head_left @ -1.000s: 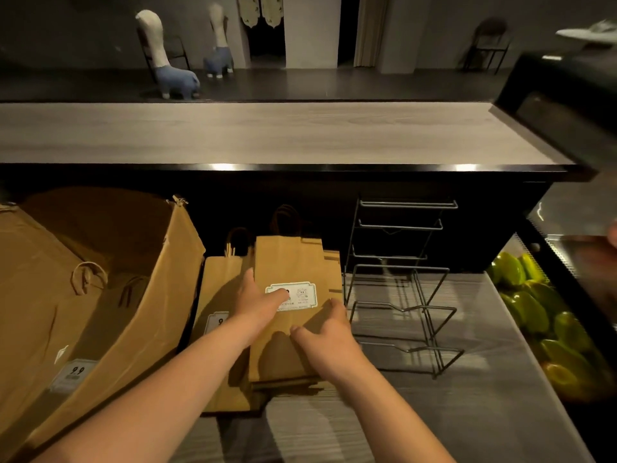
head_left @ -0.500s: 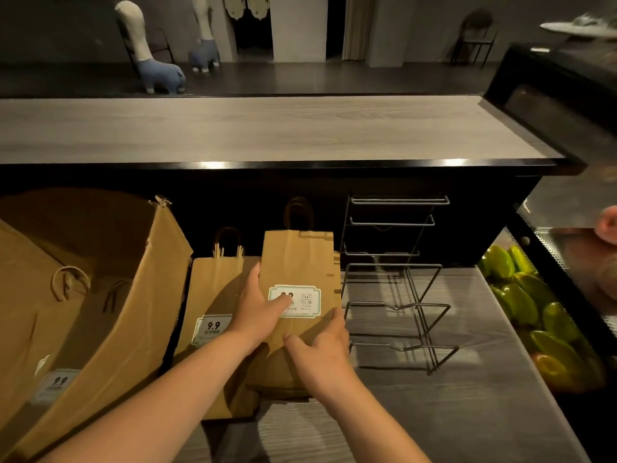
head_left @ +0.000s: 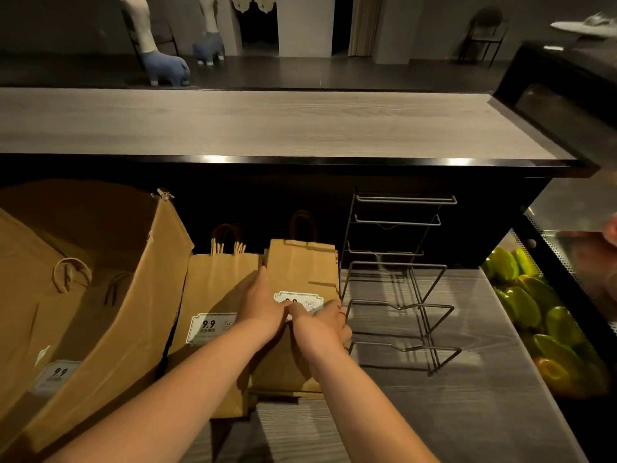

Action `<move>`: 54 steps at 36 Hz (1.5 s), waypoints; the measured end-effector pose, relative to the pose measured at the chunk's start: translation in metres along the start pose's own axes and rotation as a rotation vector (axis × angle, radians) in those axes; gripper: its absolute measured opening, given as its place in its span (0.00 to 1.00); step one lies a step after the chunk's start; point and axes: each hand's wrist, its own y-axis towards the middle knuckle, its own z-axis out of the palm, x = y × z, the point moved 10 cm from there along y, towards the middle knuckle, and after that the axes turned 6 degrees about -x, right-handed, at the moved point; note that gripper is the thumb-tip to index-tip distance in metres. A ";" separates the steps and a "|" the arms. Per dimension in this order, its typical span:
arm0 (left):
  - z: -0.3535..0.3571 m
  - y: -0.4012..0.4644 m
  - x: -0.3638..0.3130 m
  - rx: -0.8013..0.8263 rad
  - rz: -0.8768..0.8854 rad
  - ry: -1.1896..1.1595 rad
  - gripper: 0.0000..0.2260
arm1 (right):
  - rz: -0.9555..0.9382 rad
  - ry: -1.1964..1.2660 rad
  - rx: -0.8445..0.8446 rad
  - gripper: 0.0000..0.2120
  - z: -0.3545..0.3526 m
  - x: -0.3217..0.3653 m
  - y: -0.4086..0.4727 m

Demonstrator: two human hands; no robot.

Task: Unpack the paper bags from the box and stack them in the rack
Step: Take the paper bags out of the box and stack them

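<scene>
you've got both hands on the bag stack, just left of the wire rack | left hand and right hand fingers wrapped round its sides | second bag pile further left | box beyond that, all on the worktop

A shop: service counter, price-labelled paper bags, fruit display.
</scene>
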 end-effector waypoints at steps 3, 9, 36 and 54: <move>-0.002 0.000 0.005 -0.021 -0.014 -0.021 0.29 | -0.004 -0.019 -0.015 0.42 0.003 0.002 0.006; -0.009 -0.006 0.002 -0.052 -0.033 -0.044 0.31 | -0.061 -0.100 -0.031 0.44 0.008 0.010 0.010; -0.015 -0.003 0.018 -0.025 -0.078 -0.206 0.31 | -0.114 0.073 0.022 0.26 0.009 0.029 0.029; -0.113 -0.013 -0.016 -0.191 0.050 -0.564 0.18 | -0.645 0.318 0.241 0.15 0.024 0.135 -0.053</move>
